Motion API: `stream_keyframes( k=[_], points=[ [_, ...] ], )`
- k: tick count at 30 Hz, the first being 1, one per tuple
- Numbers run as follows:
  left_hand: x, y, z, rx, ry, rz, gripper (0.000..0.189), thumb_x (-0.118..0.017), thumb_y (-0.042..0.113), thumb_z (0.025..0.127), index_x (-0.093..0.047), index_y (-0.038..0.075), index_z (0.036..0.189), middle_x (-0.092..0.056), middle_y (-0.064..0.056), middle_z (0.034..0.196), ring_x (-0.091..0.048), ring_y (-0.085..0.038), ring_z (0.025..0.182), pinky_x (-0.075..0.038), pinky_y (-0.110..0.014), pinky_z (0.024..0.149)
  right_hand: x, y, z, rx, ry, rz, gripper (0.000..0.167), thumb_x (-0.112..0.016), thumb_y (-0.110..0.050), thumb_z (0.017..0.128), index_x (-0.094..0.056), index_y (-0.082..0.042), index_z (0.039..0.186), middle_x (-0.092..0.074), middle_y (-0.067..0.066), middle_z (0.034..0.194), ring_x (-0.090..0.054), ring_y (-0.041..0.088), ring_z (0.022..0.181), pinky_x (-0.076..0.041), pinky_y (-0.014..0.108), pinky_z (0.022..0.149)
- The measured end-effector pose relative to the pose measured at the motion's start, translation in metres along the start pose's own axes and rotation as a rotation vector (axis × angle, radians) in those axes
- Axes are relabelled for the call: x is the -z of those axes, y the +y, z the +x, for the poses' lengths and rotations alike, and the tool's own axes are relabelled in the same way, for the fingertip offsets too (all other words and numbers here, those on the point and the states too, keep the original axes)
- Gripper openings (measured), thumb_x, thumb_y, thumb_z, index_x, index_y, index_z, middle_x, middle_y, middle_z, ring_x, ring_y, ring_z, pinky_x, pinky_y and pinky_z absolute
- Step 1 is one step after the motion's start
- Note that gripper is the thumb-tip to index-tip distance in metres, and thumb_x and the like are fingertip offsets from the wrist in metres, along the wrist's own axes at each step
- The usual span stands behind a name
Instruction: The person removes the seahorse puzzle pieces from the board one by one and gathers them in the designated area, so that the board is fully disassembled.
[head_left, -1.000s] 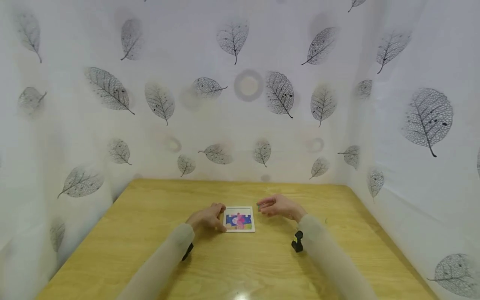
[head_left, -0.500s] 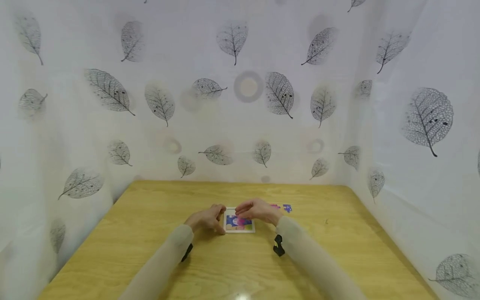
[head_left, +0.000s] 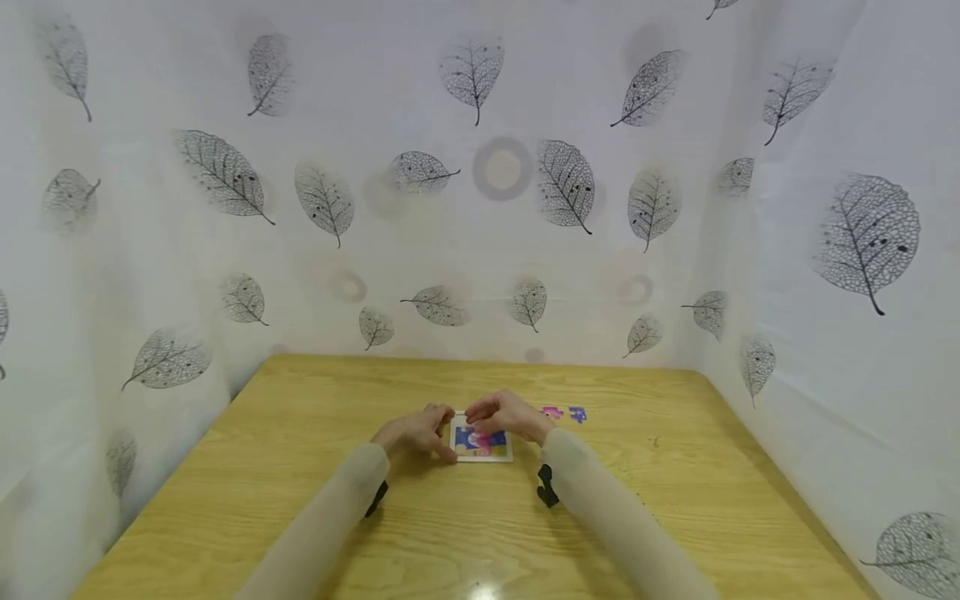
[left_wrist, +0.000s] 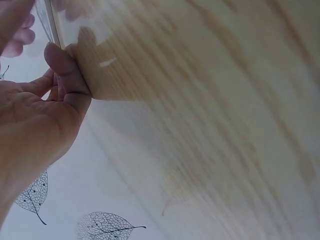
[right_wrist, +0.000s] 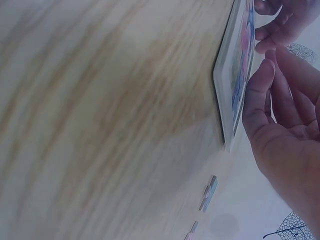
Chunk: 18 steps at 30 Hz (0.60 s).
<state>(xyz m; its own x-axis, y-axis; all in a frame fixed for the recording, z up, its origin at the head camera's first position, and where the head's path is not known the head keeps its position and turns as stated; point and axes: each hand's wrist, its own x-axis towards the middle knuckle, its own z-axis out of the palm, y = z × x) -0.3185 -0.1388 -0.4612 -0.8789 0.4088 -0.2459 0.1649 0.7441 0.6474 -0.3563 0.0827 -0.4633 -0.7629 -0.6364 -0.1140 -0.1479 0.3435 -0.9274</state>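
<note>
A small square jigsaw puzzle in a white frame (head_left: 483, 460) lies flat on the table, its blue and pink picture partly filled in. My left hand (head_left: 416, 433) grips the frame's left side, thumb at the near corner and fingers at the far one. In the left wrist view, the thumb and fingertips (left_wrist: 62, 62) are right at the frame's edge. Over the upper part of the puzzle, my right hand (head_left: 510, 415) pinches a puzzle piece, which its fingers hide. The right wrist view shows its thumb (right_wrist: 261, 80) close above the picture.
Right of the frame lie a loose pink puzzle piece (head_left: 552, 412) and a blue puzzle piece (head_left: 577, 414). The wooden table (head_left: 637, 533) is bordered at the back and sides by a white leaf-print curtain (head_left: 480, 250).
My right hand has moved left with a small piece, from beside the frame to over its upper part, uncovering the loose pieces. My left hand has stayed at the frame's left side.
</note>
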Motion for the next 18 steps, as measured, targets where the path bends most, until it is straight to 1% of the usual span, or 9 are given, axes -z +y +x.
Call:
stream_keyframes(
  k=[2, 6, 10, 13, 18],
  points=[
    [-0.0001, 0.0008, -0.0002, 0.0, -0.002, 0.006, 0.082, -0.083, 0.025, 0.077, -0.04, 0.002, 0.142, -0.047, -0.011, 0.127, -0.048, -0.024, 0.112, -0.038, -0.047, 0.107, -0.0007, 0.0004, 0.0014, -0.002, 0.001, -0.001, 0.037, -0.065, 0.004, 0.089, -0.06, 0.007, 0.126, -0.065, 0.022, 0.124, -0.065, 0.027, 0.106, -0.056, 0.033, 0.089],
    [-0.0007, 0.0021, -0.0006, 0.01, 0.005, 0.0, 0.082, -0.083, 0.023, 0.077, -0.04, 0.002, 0.143, -0.047, -0.011, 0.129, -0.048, -0.024, 0.114, -0.037, -0.047, 0.108, -0.0017, -0.0002, 0.0043, -0.023, 0.007, -0.031, 0.039, -0.065, 0.005, 0.087, -0.061, 0.005, 0.126, -0.065, 0.021, 0.124, -0.065, 0.023, 0.103, -0.056, 0.033, 0.089],
    [-0.0006, 0.0011, 0.0008, 0.009, 0.017, -0.017, 0.081, -0.083, 0.021, 0.076, -0.04, 0.001, 0.142, -0.047, -0.012, 0.128, -0.049, -0.025, 0.113, -0.038, -0.047, 0.107, -0.0024, -0.0001, 0.0081, -0.029, 0.01, -0.105, 0.041, -0.069, 0.004, 0.084, -0.064, 0.001, 0.124, -0.067, 0.016, 0.122, -0.063, 0.02, 0.101, -0.055, 0.032, 0.088],
    [-0.0009, 0.0004, 0.0015, 0.003, 0.018, -0.017, 0.08, -0.084, 0.02, 0.076, -0.04, 0.001, 0.141, -0.047, -0.013, 0.126, -0.049, -0.025, 0.111, -0.039, -0.047, 0.106, -0.0034, -0.0006, 0.009, -0.034, 0.001, -0.14, 0.042, -0.071, 0.005, 0.082, -0.065, 0.0, 0.123, -0.067, 0.015, 0.122, -0.061, 0.019, 0.1, -0.054, 0.031, 0.087],
    [-0.0019, 0.0008, 0.0008, -0.001, 0.01, -0.014, 0.081, -0.083, 0.02, 0.077, -0.039, 0.0, 0.142, -0.045, -0.014, 0.131, -0.049, -0.025, 0.114, -0.038, -0.046, 0.107, -0.0048, 0.0005, 0.0086, -0.038, -0.013, -0.147, 0.042, -0.07, 0.008, 0.081, -0.065, 0.001, 0.122, -0.067, 0.015, 0.122, -0.062, 0.02, 0.1, -0.055, 0.031, 0.085]
  ],
)
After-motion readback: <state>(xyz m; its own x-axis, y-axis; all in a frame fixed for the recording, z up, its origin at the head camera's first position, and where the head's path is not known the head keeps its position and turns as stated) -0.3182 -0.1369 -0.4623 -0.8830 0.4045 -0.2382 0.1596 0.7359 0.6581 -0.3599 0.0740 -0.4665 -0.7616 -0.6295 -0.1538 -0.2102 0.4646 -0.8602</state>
